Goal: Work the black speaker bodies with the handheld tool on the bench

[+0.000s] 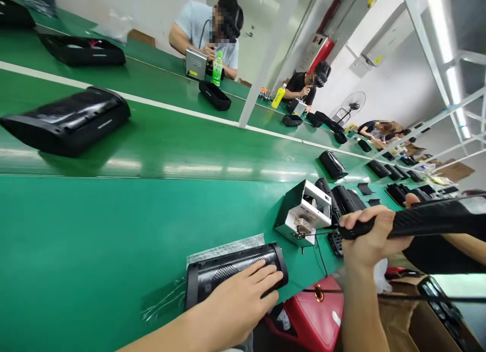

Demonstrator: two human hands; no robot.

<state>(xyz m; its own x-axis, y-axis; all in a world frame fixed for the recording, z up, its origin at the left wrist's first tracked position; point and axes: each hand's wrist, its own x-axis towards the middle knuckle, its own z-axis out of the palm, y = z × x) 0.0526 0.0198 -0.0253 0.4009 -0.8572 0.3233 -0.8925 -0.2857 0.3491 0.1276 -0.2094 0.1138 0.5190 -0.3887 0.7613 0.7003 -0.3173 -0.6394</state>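
Note:
My left hand [246, 296] lies on a glossy black speaker-like housing [233, 271] with a perforated grille, fingers stretched flat over its right end. Clear plastic wrap [228, 248] shows along the housing's far side. My right hand [374, 235] is wrapped around a black electric screwdriver [425, 220]. The screwdriver's thin shaft points left, and its tip is at the front of a small white and black screw feeder [306, 215]. Whether a screw sits on the tip is too small to tell.
A green conveyor [212, 149] runs beyond the bench, carrying a black housing [76, 120] at left and others at right. Below the bench edge are a red stool [317, 316] and a cardboard box [433, 326]. Several co-workers [207, 33] sit across the line.

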